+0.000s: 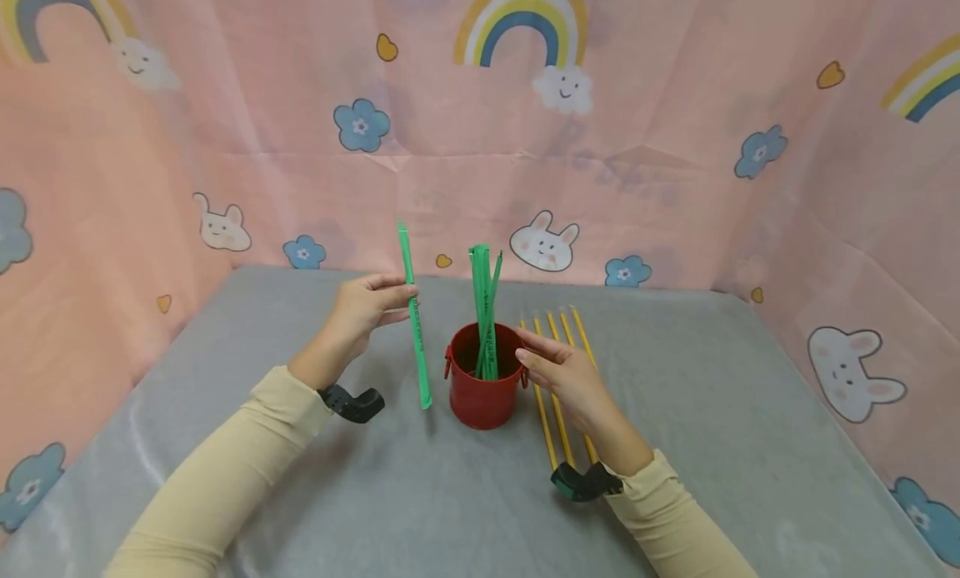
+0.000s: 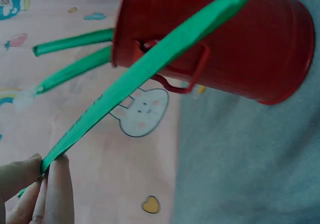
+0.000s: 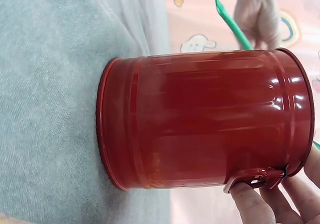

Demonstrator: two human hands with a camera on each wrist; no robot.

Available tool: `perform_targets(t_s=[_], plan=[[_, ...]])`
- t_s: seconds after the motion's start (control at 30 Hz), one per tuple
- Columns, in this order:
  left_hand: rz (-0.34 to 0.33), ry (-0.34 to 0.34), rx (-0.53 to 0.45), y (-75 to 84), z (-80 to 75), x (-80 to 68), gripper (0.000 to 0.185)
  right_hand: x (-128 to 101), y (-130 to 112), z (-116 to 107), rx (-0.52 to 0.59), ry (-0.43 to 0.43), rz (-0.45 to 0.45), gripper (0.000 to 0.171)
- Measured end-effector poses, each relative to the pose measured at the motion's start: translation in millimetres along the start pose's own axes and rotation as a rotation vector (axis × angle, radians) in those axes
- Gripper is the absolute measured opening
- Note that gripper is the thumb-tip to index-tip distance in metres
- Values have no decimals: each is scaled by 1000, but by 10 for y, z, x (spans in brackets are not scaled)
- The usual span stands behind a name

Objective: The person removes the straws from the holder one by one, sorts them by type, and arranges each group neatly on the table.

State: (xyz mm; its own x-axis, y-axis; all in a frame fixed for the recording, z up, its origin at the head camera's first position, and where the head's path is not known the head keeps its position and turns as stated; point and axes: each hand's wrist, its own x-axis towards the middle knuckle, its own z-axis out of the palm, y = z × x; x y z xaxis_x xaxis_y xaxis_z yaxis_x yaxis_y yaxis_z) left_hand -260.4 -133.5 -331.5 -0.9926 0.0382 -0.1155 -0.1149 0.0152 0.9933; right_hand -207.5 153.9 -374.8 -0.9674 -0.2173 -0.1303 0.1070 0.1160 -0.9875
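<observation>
My left hand (image 1: 360,310) pinches a green paper-wrapped straw (image 1: 417,336) between thumb and fingers, near its middle in the head view. The straw hangs nearly upright, left of a small red metal bucket (image 1: 482,405), its lower end just above the table. Several more green wrapped straws (image 1: 483,299) stand inside the bucket, rising past the rim. At the bucket's right side, my right hand (image 1: 573,385) holds the rim with the thumb on top. The right wrist view shows its fingers against the bucket's side handle (image 3: 255,178). The straws' lower ends are hidden in the bucket.
Several slim yellow sticks (image 1: 544,424) with clear tips lie side by side on the grey cloth (image 1: 720,445), partly under my right hand. Behind the table hangs a pink curtain (image 1: 645,170) printed with rainbows, rabbits and flowers.
</observation>
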Motion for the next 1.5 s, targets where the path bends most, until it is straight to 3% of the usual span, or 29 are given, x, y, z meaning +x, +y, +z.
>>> perform_targets(t_s=[0.3,0.6,0.93,1.5], plan=[[-179,-30,30,-255,-48,114,46,-9,-4,33,2,11,2,50],[-270,-67,82,-398,-48,248,43,-5,7,23,7,17,-34,59],[-295,-55,147,-580,10,336,42,-23,-21,22,5,16,-17,51],[-317,-46,204,-713,47,378,37,-15,2,10,12,17,1,50]])
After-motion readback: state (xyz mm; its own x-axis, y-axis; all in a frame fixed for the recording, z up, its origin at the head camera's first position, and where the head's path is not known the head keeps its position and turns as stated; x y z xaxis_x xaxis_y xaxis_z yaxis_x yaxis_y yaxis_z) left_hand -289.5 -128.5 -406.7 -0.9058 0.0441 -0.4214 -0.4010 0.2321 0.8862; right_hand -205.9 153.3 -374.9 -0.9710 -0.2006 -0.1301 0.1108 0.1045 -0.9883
